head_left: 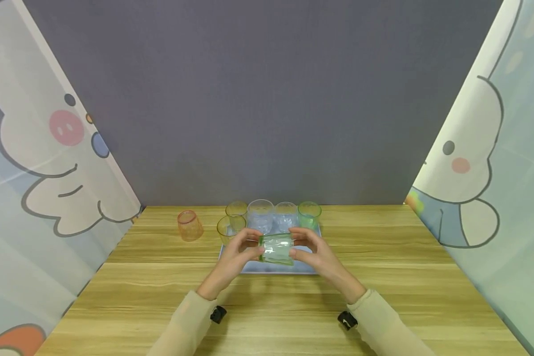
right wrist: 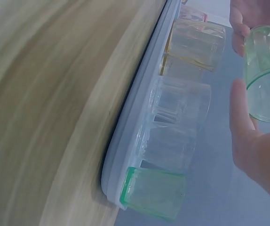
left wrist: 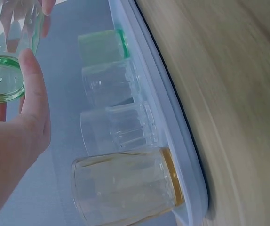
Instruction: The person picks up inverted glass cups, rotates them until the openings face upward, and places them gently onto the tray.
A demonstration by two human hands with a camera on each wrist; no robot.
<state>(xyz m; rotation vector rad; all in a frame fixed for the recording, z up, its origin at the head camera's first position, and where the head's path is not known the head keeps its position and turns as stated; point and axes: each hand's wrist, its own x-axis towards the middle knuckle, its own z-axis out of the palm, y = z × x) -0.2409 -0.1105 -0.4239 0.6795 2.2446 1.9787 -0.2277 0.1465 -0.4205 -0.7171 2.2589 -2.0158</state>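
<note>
Over the tray (head_left: 267, 269), a pale green glass (head_left: 277, 249) lies sideways in the air between both hands. The left hand (head_left: 233, 254) pinches its base end with thumb and fingers, and the green base (left wrist: 3, 80) shows in the left wrist view. At the wider rim end, the right hand (head_left: 317, 253) holds it between thumb and fingers; part of the glass (right wrist: 266, 92) is cut off in the right wrist view. Behind the hands on the tray stand two clear glasses (head_left: 261, 215), a green glass (head_left: 310, 212) and two amber glasses (head_left: 224, 226), all upright.
An orange-pink glass (head_left: 190, 226) stands on the wooden table (head_left: 160, 277), left of the tray. A grey panel (head_left: 267, 99) rises behind the table. Printed cartoon curtains (head_left: 40, 148) flank both sides. Dark devices (head_left: 348, 320) sit at the wrists.
</note>
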